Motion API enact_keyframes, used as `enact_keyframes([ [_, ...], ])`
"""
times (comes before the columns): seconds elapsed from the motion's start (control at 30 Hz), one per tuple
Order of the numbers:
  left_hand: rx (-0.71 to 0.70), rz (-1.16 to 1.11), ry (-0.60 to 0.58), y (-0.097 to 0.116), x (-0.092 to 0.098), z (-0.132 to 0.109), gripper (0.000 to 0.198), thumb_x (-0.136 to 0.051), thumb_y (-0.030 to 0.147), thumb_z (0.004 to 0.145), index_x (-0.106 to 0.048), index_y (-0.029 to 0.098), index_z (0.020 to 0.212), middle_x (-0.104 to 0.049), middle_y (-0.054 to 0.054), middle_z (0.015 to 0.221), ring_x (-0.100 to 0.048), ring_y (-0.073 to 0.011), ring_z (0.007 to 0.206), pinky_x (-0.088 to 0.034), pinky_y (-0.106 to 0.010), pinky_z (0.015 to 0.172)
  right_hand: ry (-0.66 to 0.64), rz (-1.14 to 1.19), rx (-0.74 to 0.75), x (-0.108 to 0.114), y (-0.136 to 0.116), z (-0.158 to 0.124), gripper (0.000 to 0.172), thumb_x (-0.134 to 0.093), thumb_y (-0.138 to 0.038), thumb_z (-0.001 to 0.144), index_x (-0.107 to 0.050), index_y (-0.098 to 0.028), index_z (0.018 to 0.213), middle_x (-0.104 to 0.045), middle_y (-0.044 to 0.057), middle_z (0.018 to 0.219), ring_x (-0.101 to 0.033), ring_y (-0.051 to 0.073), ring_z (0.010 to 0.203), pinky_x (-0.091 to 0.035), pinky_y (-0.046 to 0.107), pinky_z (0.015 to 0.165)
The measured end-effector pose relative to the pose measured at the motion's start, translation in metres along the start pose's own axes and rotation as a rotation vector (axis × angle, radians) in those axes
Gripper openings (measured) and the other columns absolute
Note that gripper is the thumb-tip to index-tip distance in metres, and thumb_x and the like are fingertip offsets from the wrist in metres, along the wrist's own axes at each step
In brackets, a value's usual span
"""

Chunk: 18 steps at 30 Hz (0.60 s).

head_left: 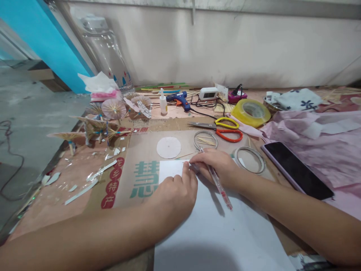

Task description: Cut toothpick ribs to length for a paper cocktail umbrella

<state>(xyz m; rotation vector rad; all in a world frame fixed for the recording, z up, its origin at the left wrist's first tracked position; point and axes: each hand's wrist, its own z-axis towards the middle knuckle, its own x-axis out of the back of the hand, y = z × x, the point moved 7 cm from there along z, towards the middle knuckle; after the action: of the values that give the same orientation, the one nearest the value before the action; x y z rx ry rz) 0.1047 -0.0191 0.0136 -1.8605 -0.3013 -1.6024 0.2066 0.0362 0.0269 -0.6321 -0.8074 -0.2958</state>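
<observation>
White paper [214, 233]: your left hand [176, 194] touches its far end, presumably steadying, finger closure unclear; your right hand [222, 167] grips a pen [219, 185].

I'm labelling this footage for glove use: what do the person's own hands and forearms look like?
The left hand and right hand are ungloved, with no rings or watch visible. The left forearm and right forearm show no sleeves.

From here I see a pinkish counter [58, 195] bearing printed cardboard [141, 150], small paper umbrellas [96, 128], 1 blue glue gun [182, 100], 1 little white bottle [163, 104] and a crumpled pink cloth [310, 131].
</observation>
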Motion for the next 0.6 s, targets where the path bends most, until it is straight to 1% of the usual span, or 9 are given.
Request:
enact_keyframes([
  [0.17, 0.000, 0.009, 0.003, -0.0002, 0.0011, -0.0001, 0.048, -0.052, 0.005, 0.089, -0.062, -0.002, 0.135, -0.062, -0.035, 0.133, -0.070, -0.0184, 0.061, -0.056, -0.025, 0.048, 0.001, 0.019, 0.007, 0.0008, -0.0009, 0.0009, 0.012, -0.057, -0.014, 0.094, -0.067, -0.017, 0.098, -0.067, 0.001, 0.070, -0.055, 0.014, 0.063, -0.046, 0.026, 0.061],
  [0.3, -0.007, 0.023, -0.009, 0.0003, 0.0016, -0.0004, 0.049, -0.053, 0.004, 0.088, -0.063, -0.001, 0.135, -0.063, -0.034, 0.132, -0.070, -0.0182, 0.060, -0.056, -0.025, 0.048, -0.003, 0.030, 0.027, 0.0026, -0.0033, 0.0019, 0.013, -0.054, -0.015, 0.095, -0.066, -0.018, 0.099, -0.067, 0.001, 0.070, -0.056, 0.014, 0.063, -0.046, 0.026, 0.061],
  [0.47, -0.004, 0.021, -0.015, -0.0001, 0.0013, -0.0003, 0.050, -0.052, 0.005, 0.087, -0.063, -0.001, 0.136, -0.064, -0.033, 0.131, -0.071, -0.0184, 0.061, -0.057, -0.025, 0.049, 0.010, 0.031, 0.027, 0.0035, -0.0031, 0.0018, 0.012, -0.056, -0.014, 0.095, -0.067, -0.018, 0.099, -0.067, 0.000, 0.069, -0.055, 0.014, 0.063, -0.045, 0.026, 0.061],
  [0.6, -0.014, 0.017, -0.024, 0.0000, -0.0008, 0.0003, 0.051, -0.053, 0.005, 0.086, -0.062, -0.002, 0.136, -0.064, -0.034, 0.131, -0.071, -0.0193, 0.061, -0.057, -0.026, 0.049, -0.005, 0.041, 0.037, 0.0015, -0.0030, 0.0012, 0.012, -0.055, -0.015, 0.095, -0.066, -0.018, 0.099, -0.067, 0.001, 0.071, -0.058, 0.015, 0.067, -0.045, 0.026, 0.062],
])
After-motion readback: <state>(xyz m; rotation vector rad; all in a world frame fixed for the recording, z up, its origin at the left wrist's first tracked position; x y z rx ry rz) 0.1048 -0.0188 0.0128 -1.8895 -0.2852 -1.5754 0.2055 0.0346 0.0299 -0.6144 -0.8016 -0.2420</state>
